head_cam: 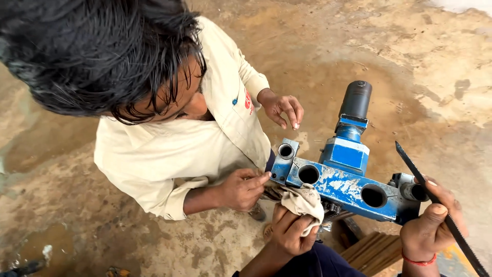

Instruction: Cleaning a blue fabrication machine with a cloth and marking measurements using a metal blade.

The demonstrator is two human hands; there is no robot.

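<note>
1. Left hand (pixel 291 231) has its grip closed on a dirty cloth (pixel 303 201), pressed under the near edge of the blue machine block (pixel 342 185); the block has round holes and a dark motor (pixel 355 99) behind it.
2. Right hand (pixel 428 225) grips the block's right end, fingers clamped on a thin black blade (pixel 435 202).
3. Co-worker's hand (pixel 245 189) touches the block's left corner; the floor (pixel 102 236) is wet concrete.

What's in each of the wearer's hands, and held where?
Left hand: a dirty cloth, bunched in the fingers against the blue machine block. Right hand: a thin dark blade, gripped around its middle.
</note>
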